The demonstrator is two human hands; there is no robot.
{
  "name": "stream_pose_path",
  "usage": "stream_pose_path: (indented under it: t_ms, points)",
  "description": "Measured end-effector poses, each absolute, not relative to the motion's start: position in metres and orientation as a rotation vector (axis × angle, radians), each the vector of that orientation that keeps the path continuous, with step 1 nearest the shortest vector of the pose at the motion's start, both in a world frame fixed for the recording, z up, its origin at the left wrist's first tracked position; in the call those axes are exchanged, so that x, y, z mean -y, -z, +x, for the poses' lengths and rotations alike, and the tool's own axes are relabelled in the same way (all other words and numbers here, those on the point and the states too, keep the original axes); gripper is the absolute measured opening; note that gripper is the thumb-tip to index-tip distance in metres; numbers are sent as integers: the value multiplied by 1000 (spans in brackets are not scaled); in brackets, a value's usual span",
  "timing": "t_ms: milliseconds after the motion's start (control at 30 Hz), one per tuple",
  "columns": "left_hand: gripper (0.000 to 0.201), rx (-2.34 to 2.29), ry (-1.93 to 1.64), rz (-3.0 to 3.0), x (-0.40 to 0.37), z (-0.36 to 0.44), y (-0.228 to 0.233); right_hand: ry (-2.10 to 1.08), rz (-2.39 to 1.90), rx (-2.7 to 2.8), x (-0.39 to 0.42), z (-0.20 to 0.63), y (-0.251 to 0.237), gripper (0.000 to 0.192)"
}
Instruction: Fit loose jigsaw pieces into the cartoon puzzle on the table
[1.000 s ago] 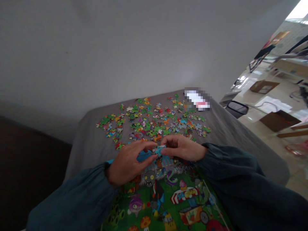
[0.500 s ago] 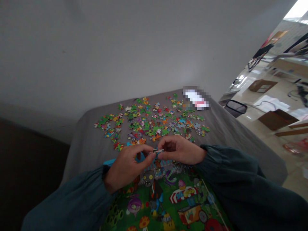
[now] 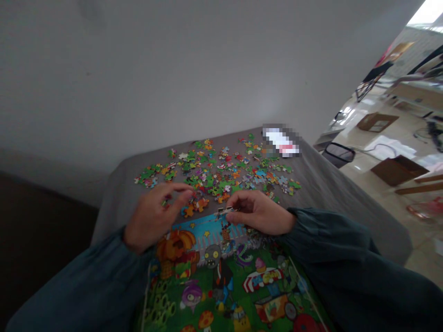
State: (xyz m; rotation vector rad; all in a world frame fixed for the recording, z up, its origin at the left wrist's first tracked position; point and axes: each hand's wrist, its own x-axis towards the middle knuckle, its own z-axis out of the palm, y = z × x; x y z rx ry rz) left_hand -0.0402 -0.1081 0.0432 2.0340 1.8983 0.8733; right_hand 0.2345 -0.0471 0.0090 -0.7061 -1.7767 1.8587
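Observation:
My right hand [image 3: 258, 212] is closed in a pinch on puzzle pieces [image 3: 221, 210] that stick out past its fingertips to the left. These sit just above the top edge of a picture board [image 3: 238, 286] with cartoon zombies and plants on green ground under a blue strip. Raised over the left side, my left hand [image 3: 157, 214] is slightly blurred. Its thumb and index finger are a little apart, and I see nothing between them. Close to those fingertips lie loose orange jigsaw pieces [image 3: 200, 204].
Many mixed jigsaw pieces [image 3: 214, 177] are spread over the grey cloth-covered table [image 3: 119, 198]. A phone-like object [image 3: 282, 142], blurred out, lies at the back right. Behind the table stands a pale wall [image 3: 173, 74]. Cardboard boxes [image 3: 399, 169] are on the floor at right.
My left hand has let go of the pieces and moved left and upward, uncovering the board's blue top strip and pumpkin. My right hand stays nearly in place, still holding the pieces.

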Motion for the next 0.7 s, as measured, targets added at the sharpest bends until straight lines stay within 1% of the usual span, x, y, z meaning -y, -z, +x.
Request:
stream_pose_path:
  t_ms: [33, 100, 200, 267, 367, 500, 600, 667, 700]
  points:
    - [43, -2072, -916, 2044, 101, -63, -42, -1851, -710, 1781, 47, 234, -9, 38]
    - [45, -2314, -849, 2018, 88, -110, -34, -1832, -705, 1798, 46, 234, -8, 37]
    - [58, -2460, -682, 1956, 74, -160, -13, -1792, -692, 1833, 47, 234, -7, 38]
    - [60, -2473, -571, 1978, 70, -174, 0, -1778, -702, 1846, 47, 235, -7, 39]
    - [50, -2469, -498, 2016, 69, -175, 8, -1778, -716, 1844, 46, 236, -8, 39]
    - [46, -2433, -473, 2037, 71, -162, -5, -1793, -695, 1790, 44, 235, -7, 36]
    - [40, -2499, -639, 1826, 75, -142, -23, -1791, -683, 1749, 42, 234, -7, 34]
    - [44, -2510, -840, 1568, 80, -121, -33, -1793, -677, 1721, 41, 234, -8, 32]
    - [45, -2425, -943, 1500, 83, -109, -36, -1792, -675, 1707, 41, 234, -8, 31]
